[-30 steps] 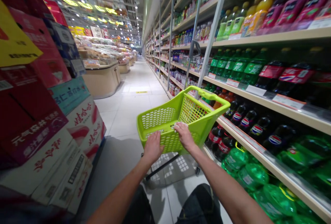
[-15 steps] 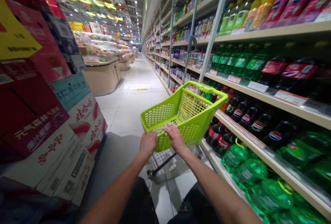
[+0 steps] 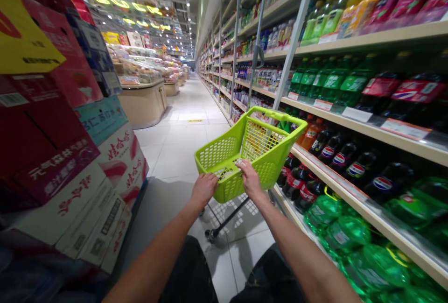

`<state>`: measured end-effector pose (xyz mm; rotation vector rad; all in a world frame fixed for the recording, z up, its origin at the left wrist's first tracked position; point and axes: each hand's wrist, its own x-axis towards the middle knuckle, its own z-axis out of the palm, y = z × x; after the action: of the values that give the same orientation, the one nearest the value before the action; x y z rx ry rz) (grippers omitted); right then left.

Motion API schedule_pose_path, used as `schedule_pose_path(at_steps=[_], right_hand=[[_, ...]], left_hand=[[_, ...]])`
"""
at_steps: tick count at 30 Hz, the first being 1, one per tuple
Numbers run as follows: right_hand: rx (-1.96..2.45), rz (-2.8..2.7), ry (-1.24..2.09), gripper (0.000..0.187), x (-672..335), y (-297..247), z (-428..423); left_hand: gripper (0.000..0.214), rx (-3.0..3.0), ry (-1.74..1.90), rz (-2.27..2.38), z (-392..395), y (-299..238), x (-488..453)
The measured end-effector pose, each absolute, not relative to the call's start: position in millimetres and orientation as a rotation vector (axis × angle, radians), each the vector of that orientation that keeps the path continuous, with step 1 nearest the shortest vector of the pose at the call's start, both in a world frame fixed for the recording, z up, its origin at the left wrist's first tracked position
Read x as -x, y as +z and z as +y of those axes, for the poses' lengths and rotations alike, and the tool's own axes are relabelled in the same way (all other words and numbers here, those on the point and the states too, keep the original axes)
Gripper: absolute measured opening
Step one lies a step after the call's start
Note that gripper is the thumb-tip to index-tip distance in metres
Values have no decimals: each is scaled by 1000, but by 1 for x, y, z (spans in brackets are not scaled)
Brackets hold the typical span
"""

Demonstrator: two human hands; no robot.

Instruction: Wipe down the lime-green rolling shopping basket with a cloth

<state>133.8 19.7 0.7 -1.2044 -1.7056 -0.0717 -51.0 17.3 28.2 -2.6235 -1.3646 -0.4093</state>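
A lime-green shopping cart (image 3: 228, 192) with a perforated plastic basket stands in front of me, angled against the shelf on the right. My left hand (image 3: 205, 189) is closed over the near left corner of its rim. Farther right, my right hand (image 3: 249, 177) has its fingers curled over the near side of the same rim. Something small and whitish shows at the right fingertips, too small to name. Below the basket, a dark leg with a caster wheel (image 3: 212, 235) rests on the floor.
Drink shelves (image 3: 364, 116) run along the right, with cola bottles (image 3: 355, 170) and large green bottles (image 3: 371, 265) low down. Stacked drink cartons (image 3: 121, 153) rise on the left. A rounded display counter (image 3: 143, 104) stands farther ahead beside the tiled aisle (image 3: 175, 146).
My right hand has shifted right along the rim, so the hands are farther apart. My left hand stays on the corner. The view has turned slightly left.
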Motion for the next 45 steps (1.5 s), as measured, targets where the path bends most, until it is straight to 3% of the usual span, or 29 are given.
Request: schedule_pose_path(at_steps=[6,11,21,29,35,41,45], right_hand=[[1079,-1694,-128,46,-99,-40,-33],[1121,-1708,-276,46,-110,-57,-45],[1181,-1860,-410,42,-128,-100,-66],[1167,-1840,-382,41,-132,-41,-58],[1122,-2056,-438,30,-124,-79,-53],[1037,-2038,-436,30,-93,-44,-28],[1088,-2132,-347,25,-87,-65,-18]], left_hand=[[23,2706,-386,-1367,18,27,44],[54,2659,-337,-1502,25,17,61],[46,2770,-350,-1324,16,33,41],[55,2734,-307,-1553,28,26,56],[55,2869,-432,-1499,37,33,60],[63,2942,-659,-1637,44,37,63],[62,2962,-655,-1576,40,33,65]])
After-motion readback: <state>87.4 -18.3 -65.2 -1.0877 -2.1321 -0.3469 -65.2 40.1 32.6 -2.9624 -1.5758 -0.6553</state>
